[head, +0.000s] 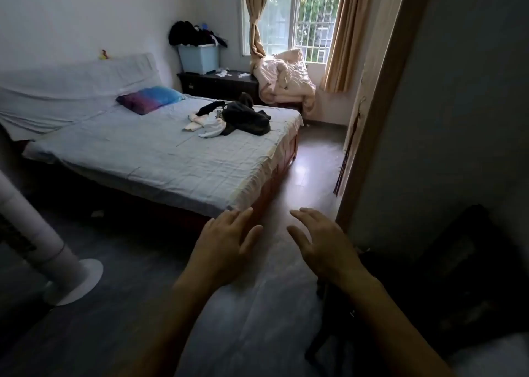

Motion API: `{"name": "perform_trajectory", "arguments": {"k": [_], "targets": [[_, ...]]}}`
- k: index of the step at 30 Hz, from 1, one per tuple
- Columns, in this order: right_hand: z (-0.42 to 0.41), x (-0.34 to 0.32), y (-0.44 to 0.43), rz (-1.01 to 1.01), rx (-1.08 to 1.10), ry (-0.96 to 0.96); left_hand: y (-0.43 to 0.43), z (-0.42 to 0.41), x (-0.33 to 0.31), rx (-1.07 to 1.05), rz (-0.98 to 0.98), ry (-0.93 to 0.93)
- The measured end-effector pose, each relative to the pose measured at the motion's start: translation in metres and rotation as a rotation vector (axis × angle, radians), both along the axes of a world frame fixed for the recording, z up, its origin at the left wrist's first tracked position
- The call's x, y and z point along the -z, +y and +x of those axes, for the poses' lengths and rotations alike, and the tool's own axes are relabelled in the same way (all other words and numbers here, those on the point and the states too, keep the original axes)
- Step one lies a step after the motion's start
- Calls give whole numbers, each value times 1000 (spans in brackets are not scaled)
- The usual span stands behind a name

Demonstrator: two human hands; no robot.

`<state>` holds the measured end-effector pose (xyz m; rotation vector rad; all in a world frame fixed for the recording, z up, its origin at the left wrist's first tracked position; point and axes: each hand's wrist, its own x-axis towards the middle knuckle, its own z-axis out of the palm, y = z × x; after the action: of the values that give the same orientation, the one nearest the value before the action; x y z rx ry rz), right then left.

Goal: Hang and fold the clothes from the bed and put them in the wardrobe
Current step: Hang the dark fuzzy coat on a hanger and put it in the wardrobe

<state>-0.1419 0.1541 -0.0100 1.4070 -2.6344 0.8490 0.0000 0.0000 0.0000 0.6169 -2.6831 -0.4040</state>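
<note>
A heap of clothes [229, 117], dark garments mixed with pale ones, lies on the far right part of the bed [148, 159], which has a pale blue sheet. My left hand [226, 245] and my right hand [323, 245] are held out in front of me over the floor near the bed's foot corner, palms down, fingers spread and holding nothing. Both hands are well short of the clothes. At the right edge stands a tall panel with a wooden edge [380, 113]; I cannot tell whether it is the wardrobe.
A purple and blue pillow [148, 99] lies near the headboard. A blue bin [199, 57] heaped with dark clothes stands on a dark cabinet [217, 83]. A crumpled quilt [283, 82] sits by the window. A white tower fan [43, 239] stands at left, a dark chair [446, 276] at right.
</note>
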Motion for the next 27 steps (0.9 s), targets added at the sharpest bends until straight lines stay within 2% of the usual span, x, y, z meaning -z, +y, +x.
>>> {"name": "perform_trajectory", "arguments": {"k": [6, 13, 27], "targets": [[-52, 28, -28, 33, 35, -21, -43, -57, 28, 31, 38, -31], [-156, 54, -76, 1, 81, -87, -83, -156, 45, 57, 64, -74], [-333, 57, -188, 27, 66, -159, -190, -346, 49, 44, 133, -98]]}}
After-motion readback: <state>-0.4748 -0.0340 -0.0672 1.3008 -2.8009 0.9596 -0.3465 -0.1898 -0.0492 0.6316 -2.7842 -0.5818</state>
